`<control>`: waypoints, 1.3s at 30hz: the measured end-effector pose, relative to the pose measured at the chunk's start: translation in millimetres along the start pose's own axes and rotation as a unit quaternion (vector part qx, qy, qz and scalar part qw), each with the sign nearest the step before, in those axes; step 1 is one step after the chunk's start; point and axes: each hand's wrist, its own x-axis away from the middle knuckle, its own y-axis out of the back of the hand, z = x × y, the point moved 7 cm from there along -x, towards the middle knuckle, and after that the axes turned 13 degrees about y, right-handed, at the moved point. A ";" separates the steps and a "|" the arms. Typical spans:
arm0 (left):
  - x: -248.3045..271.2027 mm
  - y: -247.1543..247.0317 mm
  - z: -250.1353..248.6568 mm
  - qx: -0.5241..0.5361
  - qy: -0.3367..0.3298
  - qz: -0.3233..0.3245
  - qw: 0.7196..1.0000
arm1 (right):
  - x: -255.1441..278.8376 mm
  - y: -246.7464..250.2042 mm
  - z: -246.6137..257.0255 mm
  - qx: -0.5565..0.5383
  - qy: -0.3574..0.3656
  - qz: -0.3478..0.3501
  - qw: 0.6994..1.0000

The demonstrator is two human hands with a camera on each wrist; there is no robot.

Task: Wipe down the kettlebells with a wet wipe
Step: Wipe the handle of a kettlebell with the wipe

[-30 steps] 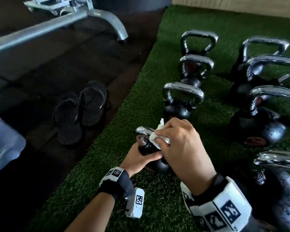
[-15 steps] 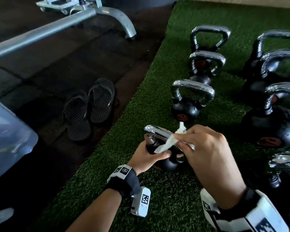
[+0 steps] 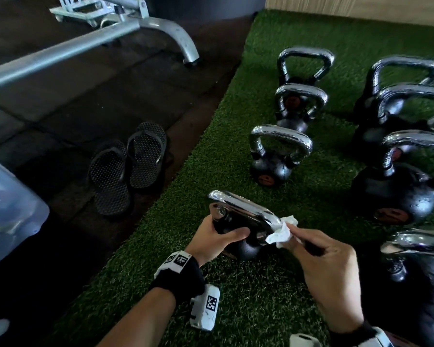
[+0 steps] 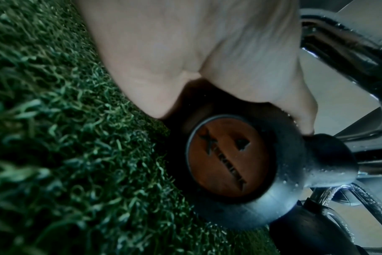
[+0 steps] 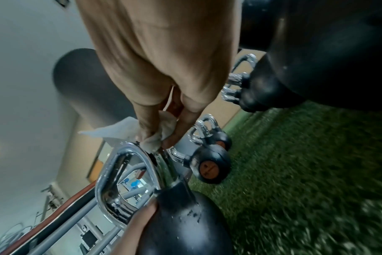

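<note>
A gym, probably: rows of chrome-handled kettlebells (image 3: pixel 281 151) stand on green artificial turf (image 3: pixel 211 151) beside dark rubber flooring (image 3: pixel 85 96) and a steel equipment frame (image 3: pixel 161 28).

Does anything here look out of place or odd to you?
Only the pair of black sandals left on the dark floor beside the turf. The small kettlebell leans over, but the left hand tilts it while the right hand wipes its handle with the wet wipe.

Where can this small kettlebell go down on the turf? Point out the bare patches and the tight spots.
Bare turf runs between the black sandals and the left kettlebell row. More lies near the left hand, below the held kettlebell. A strip separates the two rows. Crowded: the right row, handles nearly overlapping, beside the right hand with the wipe.
</note>
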 end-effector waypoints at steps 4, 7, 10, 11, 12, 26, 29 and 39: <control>3.8 -1.1 -4.4 0.004 -0.003 0.004 1.000 | 10.5 -3.6 -12.1 -0.048 -0.010 -0.001 0.999; 6.4 0.4 -6.1 0.003 -0.008 -0.004 1.000 | 17.8 -11.5 -28.4 -0.065 -0.050 -0.008 0.997; 5.9 2.8 -6.7 -0.009 -0.004 -0.018 1.000 | 21.2 -24.2 -40.3 -0.075 -0.102 -0.022 0.992; 5.7 3.8 -7.0 -0.022 0.001 -0.028 0.999 | 21.4 -26.3 -42.1 -0.081 -0.111 -0.028 0.990; 6.6 5.4 -7.5 -0.044 0.009 -0.044 0.998 | 21.6 -26.6 -43.5 -0.086 -0.118 -0.029 0.989; 123.2 28.9 -70.0 -0.073 -0.162 -0.209 0.962 | 32.3 -13.9 19.0 -0.051 -0.032 0.143 0.988; 124.1 -10.6 -79.5 -0.054 -0.139 -0.024 0.988 | 21.7 -18.0 53.3 -0.061 0.030 0.118 0.991; 124.6 -32.4 -109.5 -0.126 -0.191 0.005 0.974 | 4.9 -24.7 84.4 -0.008 0.093 0.036 0.995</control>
